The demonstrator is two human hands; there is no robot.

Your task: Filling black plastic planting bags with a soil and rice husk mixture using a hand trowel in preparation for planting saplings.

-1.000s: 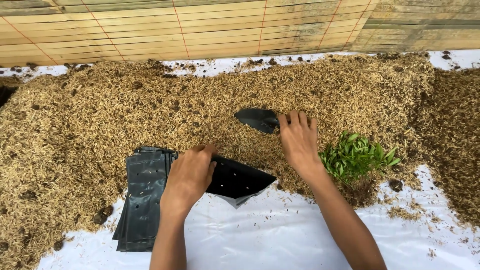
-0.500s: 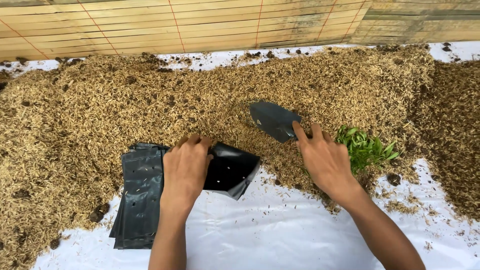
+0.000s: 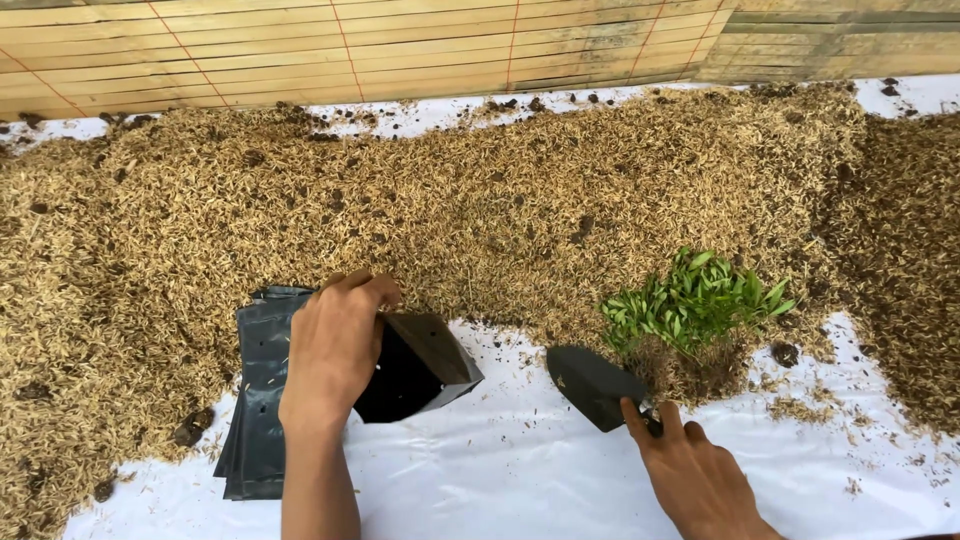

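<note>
My left hand [image 3: 335, 345] grips the rim of a black plastic nursery bag [image 3: 420, 365] and holds its mouth open toward the right. My right hand [image 3: 695, 475] holds a dark trowel [image 3: 592, 385] by its handle, the blade lying low over the white sheet just right of the bag. A bunch of small green seedlings [image 3: 695, 300] stands in the husk above and right of the blade.
A wide heap of tan husk mixed with dark soil [image 3: 480, 200] covers a white plastic sheet [image 3: 520, 470]. A stack of flat black bags [image 3: 255, 400] lies under my left wrist. A bamboo mat wall [image 3: 400, 45] runs along the far side.
My right hand has pulled the trowel back from the husk heap down to the white sheet near the bag. My left hand has kept its hold on the bag.
</note>
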